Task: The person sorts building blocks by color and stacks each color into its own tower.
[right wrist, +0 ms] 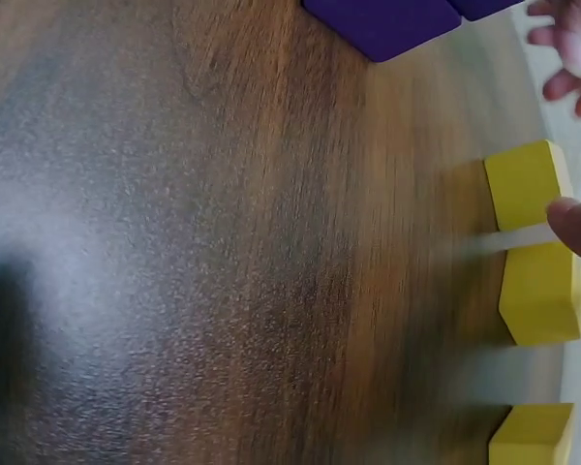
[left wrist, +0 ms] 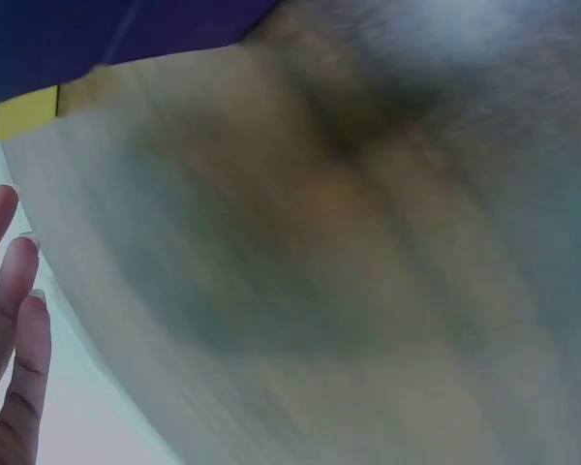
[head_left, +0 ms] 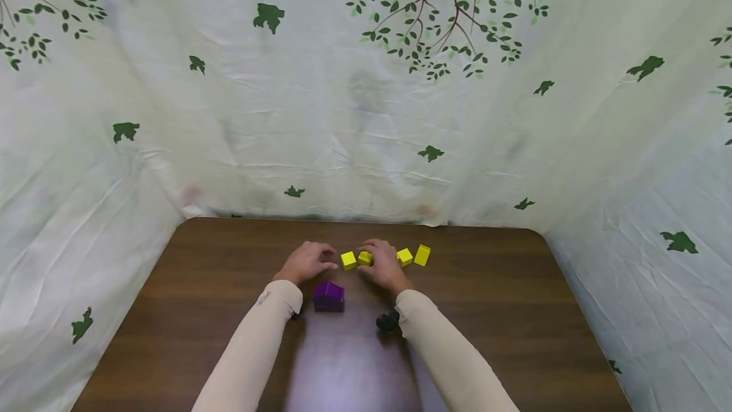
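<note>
My left hand [head_left: 309, 262] is at the left end of a row of yellow blocks, its fingers loosely bent, with nothing between them. Nearest to it is a yellow block [head_left: 348, 260]. My right hand [head_left: 386, 266] spreads thumb and fingers about a second yellow block [head_left: 365, 258]. In the right wrist view its thumb [right wrist: 576, 228] overlaps the tops of two neighbouring blocks; whether it touches them is unclear. Nearer me, below the left hand, stands a purple block [head_left: 328, 296] with a sloped top. Left fingertips [left wrist: 24, 329] show in the left wrist view.
Two more yellow blocks, one upright-looking [head_left: 422, 255] and one partly behind the right hand [head_left: 405, 257], stand to the right. A black device [head_left: 387, 322] is at the right wrist. A leaf-patterned cloth [head_left: 366, 132] surrounds the brown table [head_left: 486, 310] at the back and sides.
</note>
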A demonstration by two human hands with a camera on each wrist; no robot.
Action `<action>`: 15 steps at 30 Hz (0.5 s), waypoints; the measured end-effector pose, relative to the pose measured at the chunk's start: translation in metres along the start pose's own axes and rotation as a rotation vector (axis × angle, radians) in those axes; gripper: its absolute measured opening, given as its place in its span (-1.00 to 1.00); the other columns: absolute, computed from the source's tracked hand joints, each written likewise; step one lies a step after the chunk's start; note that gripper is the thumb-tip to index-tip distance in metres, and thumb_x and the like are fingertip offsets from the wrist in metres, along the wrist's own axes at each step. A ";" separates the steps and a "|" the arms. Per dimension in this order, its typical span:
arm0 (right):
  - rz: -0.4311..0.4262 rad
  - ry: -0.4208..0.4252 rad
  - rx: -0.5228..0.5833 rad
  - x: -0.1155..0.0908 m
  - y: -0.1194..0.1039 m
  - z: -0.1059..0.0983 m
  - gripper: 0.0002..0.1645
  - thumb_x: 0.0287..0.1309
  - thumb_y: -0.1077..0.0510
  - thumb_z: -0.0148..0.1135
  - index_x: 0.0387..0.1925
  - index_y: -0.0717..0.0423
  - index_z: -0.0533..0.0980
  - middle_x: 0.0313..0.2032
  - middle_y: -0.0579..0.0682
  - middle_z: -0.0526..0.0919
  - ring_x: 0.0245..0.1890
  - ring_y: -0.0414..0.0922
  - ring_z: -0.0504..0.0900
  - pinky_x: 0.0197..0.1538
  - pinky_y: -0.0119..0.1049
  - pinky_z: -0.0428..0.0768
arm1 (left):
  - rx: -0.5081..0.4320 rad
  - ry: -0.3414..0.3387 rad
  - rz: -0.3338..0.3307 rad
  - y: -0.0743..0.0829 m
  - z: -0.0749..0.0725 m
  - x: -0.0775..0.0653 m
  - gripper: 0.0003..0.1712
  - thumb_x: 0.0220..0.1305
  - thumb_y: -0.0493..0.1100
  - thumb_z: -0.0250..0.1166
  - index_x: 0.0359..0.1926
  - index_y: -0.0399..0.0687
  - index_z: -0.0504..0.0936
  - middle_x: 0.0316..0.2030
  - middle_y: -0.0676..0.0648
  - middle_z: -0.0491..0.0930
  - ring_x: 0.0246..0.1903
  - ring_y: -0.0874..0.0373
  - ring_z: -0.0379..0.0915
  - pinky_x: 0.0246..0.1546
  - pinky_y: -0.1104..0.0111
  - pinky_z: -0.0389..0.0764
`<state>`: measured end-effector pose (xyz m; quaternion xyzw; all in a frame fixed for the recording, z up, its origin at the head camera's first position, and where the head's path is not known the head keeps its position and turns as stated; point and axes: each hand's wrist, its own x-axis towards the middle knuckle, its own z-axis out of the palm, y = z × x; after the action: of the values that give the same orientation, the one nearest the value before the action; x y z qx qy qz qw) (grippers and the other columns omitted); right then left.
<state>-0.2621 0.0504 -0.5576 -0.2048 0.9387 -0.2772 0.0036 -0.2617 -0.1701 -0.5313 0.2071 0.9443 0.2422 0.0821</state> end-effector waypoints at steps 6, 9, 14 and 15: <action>-0.016 -0.035 -0.066 0.008 0.000 0.004 -0.51 0.09 0.05 0.41 0.08 0.05 0.58 0.19 0.06 0.47 0.22 0.13 0.34 0.23 0.10 0.25 | 0.115 -0.063 0.035 0.005 -0.001 0.017 -0.62 0.14 -0.02 0.41 -0.07 -0.11 0.66 -0.17 -0.07 0.67 -0.16 0.04 0.55 -0.10 0.13 0.56; -0.001 -0.048 -0.094 0.009 -0.002 0.006 -0.50 0.09 0.02 0.40 0.09 0.02 0.58 0.22 0.06 0.45 0.23 0.13 0.33 0.23 0.08 0.26 | 0.145 -0.088 0.006 0.007 0.003 0.024 -0.62 0.12 0.00 0.42 -0.08 -0.07 0.67 -0.19 -0.04 0.67 -0.19 0.07 0.56 -0.14 0.16 0.57; 0.015 -0.040 -0.126 0.011 -0.003 0.008 -0.53 0.10 -0.01 0.40 0.06 0.00 0.60 0.22 0.04 0.44 0.24 0.10 0.33 0.22 0.03 0.28 | 0.215 -0.087 -0.025 0.011 0.008 0.033 -0.65 0.09 0.01 0.45 -0.14 -0.04 0.68 -0.22 -0.01 0.68 -0.24 0.10 0.57 -0.21 0.19 0.58; 0.016 -0.034 -0.125 0.011 -0.003 0.008 -0.53 0.10 -0.01 0.40 0.05 0.01 0.60 0.21 0.05 0.45 0.23 0.10 0.33 0.21 0.03 0.29 | 0.231 -0.084 -0.026 0.012 0.009 0.034 -0.66 0.08 0.01 0.45 -0.15 -0.03 0.68 -0.23 -0.01 0.68 -0.25 0.10 0.57 -0.22 0.19 0.59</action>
<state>-0.2704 0.0397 -0.5622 -0.2017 0.9557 -0.2144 0.0088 -0.2859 -0.1422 -0.5354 0.2129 0.9643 0.1217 0.1003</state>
